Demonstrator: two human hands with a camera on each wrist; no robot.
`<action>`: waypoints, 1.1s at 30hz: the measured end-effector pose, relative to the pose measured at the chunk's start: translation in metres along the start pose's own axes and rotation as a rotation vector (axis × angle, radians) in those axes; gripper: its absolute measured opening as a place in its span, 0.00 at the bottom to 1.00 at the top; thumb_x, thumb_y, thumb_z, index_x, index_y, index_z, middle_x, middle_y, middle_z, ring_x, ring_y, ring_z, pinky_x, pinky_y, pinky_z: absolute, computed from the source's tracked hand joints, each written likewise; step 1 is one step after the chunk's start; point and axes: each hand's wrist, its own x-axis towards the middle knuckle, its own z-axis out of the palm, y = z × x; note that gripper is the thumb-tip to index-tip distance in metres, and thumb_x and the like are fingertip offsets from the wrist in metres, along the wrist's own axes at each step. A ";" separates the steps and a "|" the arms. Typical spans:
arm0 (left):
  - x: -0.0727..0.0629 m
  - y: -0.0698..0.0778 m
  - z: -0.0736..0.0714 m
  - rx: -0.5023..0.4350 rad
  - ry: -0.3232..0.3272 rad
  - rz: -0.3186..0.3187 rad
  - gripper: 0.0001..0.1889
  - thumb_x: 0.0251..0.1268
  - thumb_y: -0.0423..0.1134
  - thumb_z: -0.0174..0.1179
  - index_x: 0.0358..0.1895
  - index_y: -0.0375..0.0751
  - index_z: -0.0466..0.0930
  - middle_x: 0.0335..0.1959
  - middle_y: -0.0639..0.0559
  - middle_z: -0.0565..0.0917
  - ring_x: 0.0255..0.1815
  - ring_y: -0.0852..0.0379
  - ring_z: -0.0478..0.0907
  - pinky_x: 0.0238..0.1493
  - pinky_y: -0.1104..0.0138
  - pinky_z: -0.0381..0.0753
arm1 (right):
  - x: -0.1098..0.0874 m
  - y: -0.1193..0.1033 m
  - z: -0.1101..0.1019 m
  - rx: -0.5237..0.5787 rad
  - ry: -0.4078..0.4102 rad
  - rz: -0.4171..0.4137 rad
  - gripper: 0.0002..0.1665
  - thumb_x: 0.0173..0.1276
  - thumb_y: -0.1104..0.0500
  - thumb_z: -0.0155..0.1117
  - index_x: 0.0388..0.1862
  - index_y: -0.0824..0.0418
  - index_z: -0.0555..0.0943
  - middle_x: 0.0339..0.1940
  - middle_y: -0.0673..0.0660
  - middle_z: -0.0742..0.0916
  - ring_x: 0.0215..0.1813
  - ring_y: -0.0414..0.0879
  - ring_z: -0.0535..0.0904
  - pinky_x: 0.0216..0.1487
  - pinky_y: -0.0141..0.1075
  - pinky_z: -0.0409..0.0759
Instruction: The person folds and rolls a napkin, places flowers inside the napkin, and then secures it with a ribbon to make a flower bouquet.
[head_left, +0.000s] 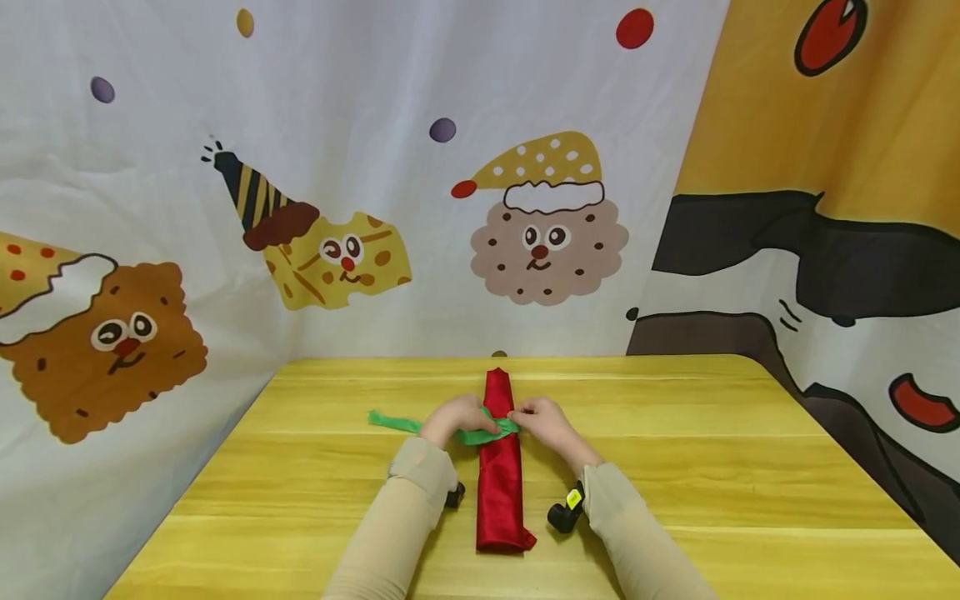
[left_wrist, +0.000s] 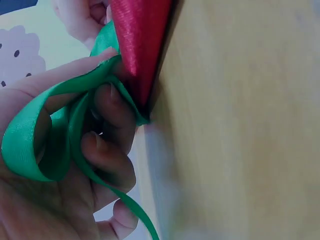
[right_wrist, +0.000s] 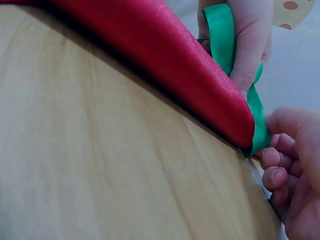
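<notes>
A roll of shiny red cloth [head_left: 500, 492] lies lengthwise on the table, with a green ribbon [head_left: 393, 422] around its upper part. To its left, my left hand [head_left: 459, 417] pinches the ribbon against the roll; in the left wrist view a ribbon loop [left_wrist: 20, 145] stands over the palm and a tail runs down past the curled fingers. From the other side, my right hand [head_left: 546, 422] pinches the ribbon where it bends round the roll's edge, as the right wrist view shows with the ribbon band [right_wrist: 257, 120] by the fingertips. The ribbon's underside is hidden.
The wooden table [head_left: 675, 467] ends in front of a white curtain [head_left: 420, 317] with cartoon prints. Black wrist cameras, one of them the right camera [head_left: 566, 510], sit near the roll's lower half.
</notes>
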 end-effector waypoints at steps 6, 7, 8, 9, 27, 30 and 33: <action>0.000 0.003 0.003 0.021 0.052 -0.005 0.25 0.56 0.43 0.70 0.15 0.46 0.61 0.13 0.57 0.59 0.15 0.60 0.56 0.21 0.68 0.60 | 0.000 0.001 0.000 0.021 -0.006 -0.011 0.03 0.59 0.65 0.67 0.33 0.63 0.85 0.22 0.50 0.81 0.23 0.40 0.71 0.26 0.31 0.70; 0.000 0.004 0.004 0.024 0.062 -0.012 0.25 0.55 0.44 0.70 0.15 0.46 0.61 0.13 0.57 0.59 0.15 0.60 0.56 0.21 0.68 0.60 | 0.000 0.001 0.000 0.024 -0.011 -0.008 0.05 0.59 0.65 0.67 0.35 0.62 0.86 0.21 0.50 0.80 0.23 0.40 0.70 0.25 0.31 0.69; -0.001 0.005 0.004 0.029 0.071 -0.017 0.25 0.55 0.44 0.71 0.15 0.46 0.61 0.13 0.57 0.59 0.15 0.60 0.56 0.21 0.68 0.60 | 0.001 0.001 0.000 0.029 -0.015 -0.012 0.07 0.58 0.65 0.67 0.37 0.63 0.86 0.21 0.51 0.80 0.22 0.40 0.70 0.24 0.30 0.68; -0.001 0.006 0.004 0.038 0.081 -0.022 0.25 0.54 0.44 0.71 0.15 0.46 0.61 0.13 0.57 0.59 0.15 0.60 0.56 0.21 0.68 0.61 | 0.001 0.001 0.001 0.031 -0.022 -0.015 0.09 0.58 0.65 0.67 0.39 0.63 0.86 0.20 0.51 0.79 0.21 0.40 0.69 0.23 0.30 0.67; -0.004 0.002 0.006 -0.035 0.046 0.019 0.26 0.59 0.43 0.68 0.11 0.48 0.61 0.09 0.58 0.58 0.12 0.62 0.54 0.18 0.69 0.60 | 0.000 0.002 0.006 0.005 0.030 -0.001 0.04 0.61 0.65 0.66 0.31 0.61 0.87 0.27 0.49 0.85 0.28 0.41 0.73 0.32 0.33 0.72; -0.003 0.000 0.003 -0.043 0.042 0.028 0.25 0.58 0.44 0.68 0.13 0.47 0.62 0.11 0.58 0.60 0.13 0.61 0.56 0.20 0.69 0.61 | 0.000 0.001 0.006 0.056 0.038 0.021 0.05 0.64 0.65 0.64 0.33 0.63 0.86 0.28 0.50 0.85 0.26 0.41 0.72 0.30 0.33 0.72; -0.004 -0.003 0.001 -0.045 0.037 0.035 0.23 0.58 0.45 0.68 0.15 0.47 0.62 0.12 0.58 0.61 0.15 0.61 0.58 0.21 0.70 0.62 | 0.000 0.002 0.005 0.096 0.055 0.036 0.05 0.65 0.64 0.64 0.34 0.65 0.85 0.27 0.51 0.84 0.25 0.41 0.72 0.29 0.32 0.72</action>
